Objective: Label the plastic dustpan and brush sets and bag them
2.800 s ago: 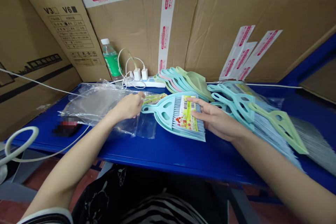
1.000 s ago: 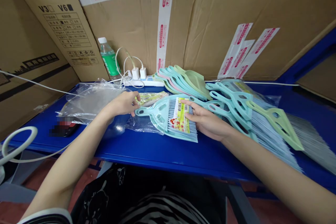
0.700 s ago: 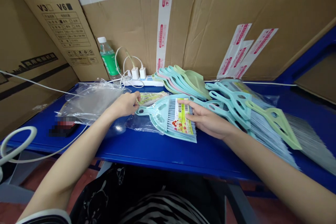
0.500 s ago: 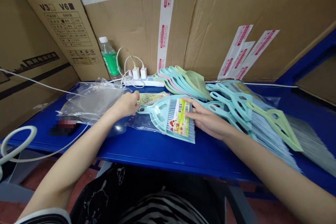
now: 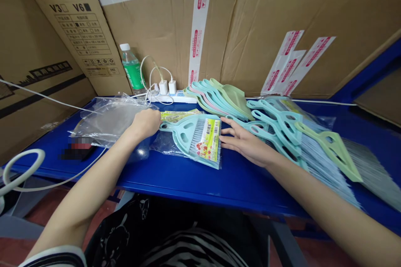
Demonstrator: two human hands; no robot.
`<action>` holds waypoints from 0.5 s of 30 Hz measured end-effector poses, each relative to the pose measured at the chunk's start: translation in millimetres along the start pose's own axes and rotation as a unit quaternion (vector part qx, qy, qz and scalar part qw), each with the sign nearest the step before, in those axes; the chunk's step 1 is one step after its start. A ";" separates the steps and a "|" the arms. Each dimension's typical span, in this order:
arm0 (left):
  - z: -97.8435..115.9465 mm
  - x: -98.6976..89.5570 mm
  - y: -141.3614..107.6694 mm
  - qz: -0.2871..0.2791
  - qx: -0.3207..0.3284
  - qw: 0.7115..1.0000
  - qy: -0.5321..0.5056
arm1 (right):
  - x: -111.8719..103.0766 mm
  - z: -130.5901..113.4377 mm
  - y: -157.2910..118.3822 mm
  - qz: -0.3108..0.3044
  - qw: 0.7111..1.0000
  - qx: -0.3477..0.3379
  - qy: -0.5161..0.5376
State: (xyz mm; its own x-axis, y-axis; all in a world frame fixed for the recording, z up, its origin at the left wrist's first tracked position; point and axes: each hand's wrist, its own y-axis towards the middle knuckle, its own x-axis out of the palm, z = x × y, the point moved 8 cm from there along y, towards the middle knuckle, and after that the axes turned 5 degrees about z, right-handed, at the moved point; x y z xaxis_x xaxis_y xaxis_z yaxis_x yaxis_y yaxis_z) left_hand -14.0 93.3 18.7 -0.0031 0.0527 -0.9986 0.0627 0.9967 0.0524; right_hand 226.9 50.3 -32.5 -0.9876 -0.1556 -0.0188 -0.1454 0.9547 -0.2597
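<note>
A light-blue dustpan (image 5: pixel 182 134) with a matching brush lies in a clear plastic bag on the blue table, its handle toward the left. A yellow printed card (image 5: pixel 208 139) shows over the bristles. My left hand (image 5: pixel 148 124) is closed at the handle end, pinching something I cannot make out, perhaps hidden film. My right hand (image 5: pixel 246 142) has its fingers spread, fingertips at the right edge of the bagged set. More printed cards (image 5: pixel 178 115) lie behind the dustpan.
Clear bags (image 5: pixel 114 119) lie at the left beside a blurred dark object (image 5: pixel 77 150). Behind stand a bottle (image 5: pixel 132 70) and a power strip (image 5: pixel 184 98). Nested dustpans (image 5: pixel 233 98) are at the back; several brushes (image 5: pixel 326 162) spread at the right. Cardboard (image 5: pixel 266 21) walls the rear.
The dustpan set and its card have shifted left, with my left hand. The bag now reaches over the bristle end. My right fingers have come off the card to the set's right edge.
</note>
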 end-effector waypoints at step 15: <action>-4.3 -16.2 -8.6 -0.009 -0.074 0.991 0.108 | -2.5 3.0 1.1 -0.038 0.998 -0.025 -0.046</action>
State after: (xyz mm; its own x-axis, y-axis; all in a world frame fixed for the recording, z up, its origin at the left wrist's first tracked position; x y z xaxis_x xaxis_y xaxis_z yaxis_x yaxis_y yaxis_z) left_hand -18.7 84.2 34.5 -0.2178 0.0306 -0.9755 -0.0861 0.9950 0.0504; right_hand 229.3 51.0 -35.6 -0.9642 -0.2490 -0.0908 -0.2252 0.9503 -0.2149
